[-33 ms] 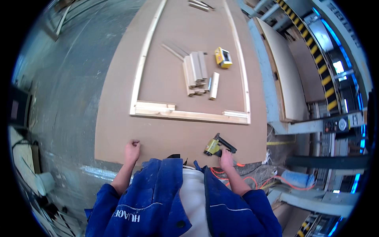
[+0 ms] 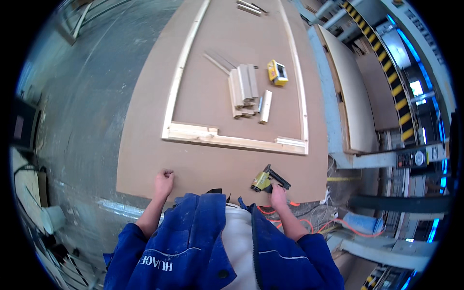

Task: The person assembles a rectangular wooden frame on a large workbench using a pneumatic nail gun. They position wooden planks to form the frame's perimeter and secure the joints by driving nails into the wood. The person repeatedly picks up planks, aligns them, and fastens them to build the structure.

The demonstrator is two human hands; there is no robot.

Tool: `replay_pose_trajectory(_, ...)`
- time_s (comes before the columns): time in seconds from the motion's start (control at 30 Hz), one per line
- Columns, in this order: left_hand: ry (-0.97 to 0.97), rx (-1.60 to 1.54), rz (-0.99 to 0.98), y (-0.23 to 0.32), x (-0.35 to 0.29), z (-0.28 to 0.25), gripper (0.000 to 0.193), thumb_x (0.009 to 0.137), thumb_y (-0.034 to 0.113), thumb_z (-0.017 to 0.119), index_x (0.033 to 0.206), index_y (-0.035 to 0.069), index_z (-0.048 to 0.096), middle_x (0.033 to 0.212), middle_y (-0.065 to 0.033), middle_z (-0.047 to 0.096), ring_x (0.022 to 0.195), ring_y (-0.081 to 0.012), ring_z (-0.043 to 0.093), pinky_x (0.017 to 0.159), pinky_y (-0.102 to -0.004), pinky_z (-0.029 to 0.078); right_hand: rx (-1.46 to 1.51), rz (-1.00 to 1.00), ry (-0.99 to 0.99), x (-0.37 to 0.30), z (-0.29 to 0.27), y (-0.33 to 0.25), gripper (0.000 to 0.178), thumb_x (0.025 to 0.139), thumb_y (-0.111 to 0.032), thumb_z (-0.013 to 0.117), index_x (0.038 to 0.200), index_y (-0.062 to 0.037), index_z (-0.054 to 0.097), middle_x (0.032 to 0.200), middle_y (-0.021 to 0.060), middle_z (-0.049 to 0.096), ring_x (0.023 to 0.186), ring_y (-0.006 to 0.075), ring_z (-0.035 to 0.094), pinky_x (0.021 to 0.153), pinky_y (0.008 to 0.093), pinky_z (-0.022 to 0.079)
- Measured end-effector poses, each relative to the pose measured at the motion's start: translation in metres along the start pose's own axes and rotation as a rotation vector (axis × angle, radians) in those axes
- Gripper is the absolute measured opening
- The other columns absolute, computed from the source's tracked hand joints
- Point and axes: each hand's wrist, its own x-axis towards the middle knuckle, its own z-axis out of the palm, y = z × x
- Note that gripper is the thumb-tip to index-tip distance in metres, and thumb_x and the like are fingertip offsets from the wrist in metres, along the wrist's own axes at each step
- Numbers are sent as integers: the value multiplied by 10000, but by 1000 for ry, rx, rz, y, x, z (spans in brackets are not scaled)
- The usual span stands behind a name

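My right hand (image 2: 278,195) is wrapped round the grip of a yellow-green nail gun (image 2: 261,180) with a black magazine, held over the near right part of a large brown board (image 2: 145,164). At the near left of the board is my left hand (image 2: 165,181), its fingers curled together; whatever they may hold is too small to make out. Beyond both hands lies a frame of pale wooden strips (image 2: 232,142) flat on the board. Short wood pieces sit inside its two near corners, a longer block (image 2: 193,129) at the left and a thinner one (image 2: 290,141) at the right.
Inside the frame are a stack of short wooden blocks (image 2: 244,84), a loose block (image 2: 265,107) and a yellow box (image 2: 277,73). More strips (image 2: 249,7) lie at the far end. Machinery with a striped guard (image 2: 386,67) stands right. An orange hose (image 2: 357,229) trails low right.
The view has shifted slightly, so the frame and blocks sit a little farther right in it. Both hands keep their pose, the right one still round the nail gun.
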Motion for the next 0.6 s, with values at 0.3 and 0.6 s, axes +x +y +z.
replay_pose_trajectory(0.3,-642,-154,82,46,-51,24,310,927,263,686,1126,35,755,979,-154,769,925,-224,732,870,-358,571,466,-254,-367,6,-81,-81,464,874,-316,783,1132,46,652,834,127,667,741,202,619,694,366,511)
replay_pose_trajectory(0.6,37,-694,24,140,-54,41,419,958,351,714,907,-65,727,852,-118,737,800,-176,691,693,-366,547,578,-736,-115,24,-148,-322,464,922,-261,718,1258,42,614,957,176,745,902,293,731,774,430,557)
